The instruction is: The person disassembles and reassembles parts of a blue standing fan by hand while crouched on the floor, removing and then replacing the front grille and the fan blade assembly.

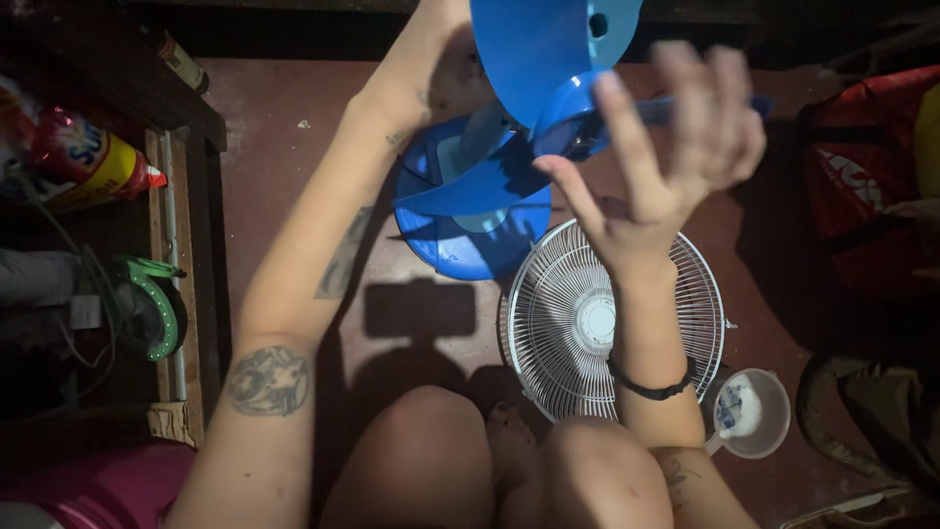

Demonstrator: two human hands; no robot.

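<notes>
A blue fan blade (534, 69) is held up in front of me, above the floor. My left hand (446, 20) reaches up behind the blade at the top edge of the view, mostly hidden by it, and appears to hold it. My right hand (666, 147) is raised beside the blade's hub with fingers spread, touching or just off the hub. Below lies a white wire fan grille (612, 318) flat on the floor. A blue basin (470, 240) sits beside it, under the blade.
A white cup (749, 411) with something pale inside stands right of the grille. A red bag (871, 186) lies at the right. At left are a wooden shelf (181, 284), a detergent packet (78, 162), a green object (152, 304) and cables. My knees (421, 460) are at the bottom.
</notes>
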